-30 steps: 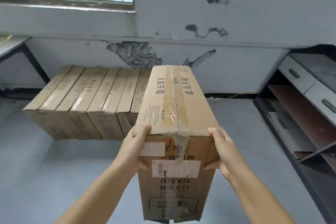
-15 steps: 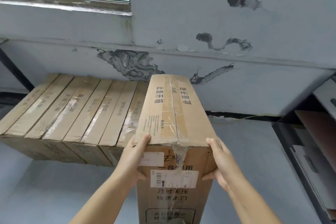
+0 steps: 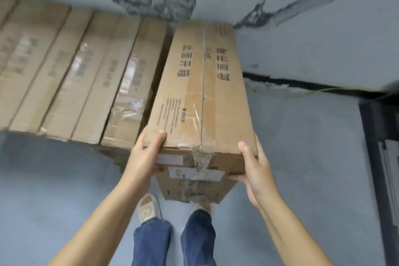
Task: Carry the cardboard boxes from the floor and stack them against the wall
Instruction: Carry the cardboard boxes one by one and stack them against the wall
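The long brown taped cardboard box (image 3: 200, 93) is gripped at its near end by the left hand (image 3: 144, 157) and right hand (image 3: 254, 168), fingers curled round the corners; its long axis points at the wall, just beside the row of stacked brown boxes (image 3: 75, 75)

Even, soft daylight; glare on tape of stacked boxes (image 3: 129, 101); motion blur left of them; wide-angle bending toward edges.
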`<action>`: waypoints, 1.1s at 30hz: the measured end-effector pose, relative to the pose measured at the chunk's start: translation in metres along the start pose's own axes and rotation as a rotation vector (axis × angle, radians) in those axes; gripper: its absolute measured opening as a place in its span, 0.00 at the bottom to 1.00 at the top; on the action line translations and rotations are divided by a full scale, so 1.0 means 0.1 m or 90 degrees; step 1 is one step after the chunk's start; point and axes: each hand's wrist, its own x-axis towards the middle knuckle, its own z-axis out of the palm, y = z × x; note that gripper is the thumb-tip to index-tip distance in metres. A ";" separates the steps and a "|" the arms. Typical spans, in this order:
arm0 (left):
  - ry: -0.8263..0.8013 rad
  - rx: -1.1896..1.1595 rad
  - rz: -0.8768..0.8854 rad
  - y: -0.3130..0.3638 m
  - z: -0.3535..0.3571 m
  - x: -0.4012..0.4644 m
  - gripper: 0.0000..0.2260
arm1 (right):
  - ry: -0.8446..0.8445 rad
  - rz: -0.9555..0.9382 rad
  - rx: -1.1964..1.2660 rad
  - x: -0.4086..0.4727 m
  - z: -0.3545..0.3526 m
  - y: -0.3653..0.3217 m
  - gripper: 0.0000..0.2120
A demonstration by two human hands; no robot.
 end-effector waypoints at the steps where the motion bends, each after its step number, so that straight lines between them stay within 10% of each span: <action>1: 0.002 0.006 -0.002 -0.15 -0.04 0.13 0.07 | -0.007 0.009 -0.003 0.12 0.03 0.18 0.25; 9: 0.029 0.040 -0.179 -1.39 -0.45 0.51 0.18 | -0.092 0.253 -0.017 0.46 0.35 1.36 0.30; 16: 0.152 -0.271 -0.456 -1.48 -0.42 0.84 0.08 | -0.051 0.332 0.028 0.73 0.54 1.49 0.24; 24: 0.167 -0.543 -0.366 -1.05 -0.70 1.41 0.05 | -0.054 0.239 0.007 1.23 1.09 1.04 0.26; 33: 0.186 -0.554 -0.362 -0.91 -0.81 1.52 0.27 | -0.136 0.215 -0.118 1.47 1.01 0.90 0.28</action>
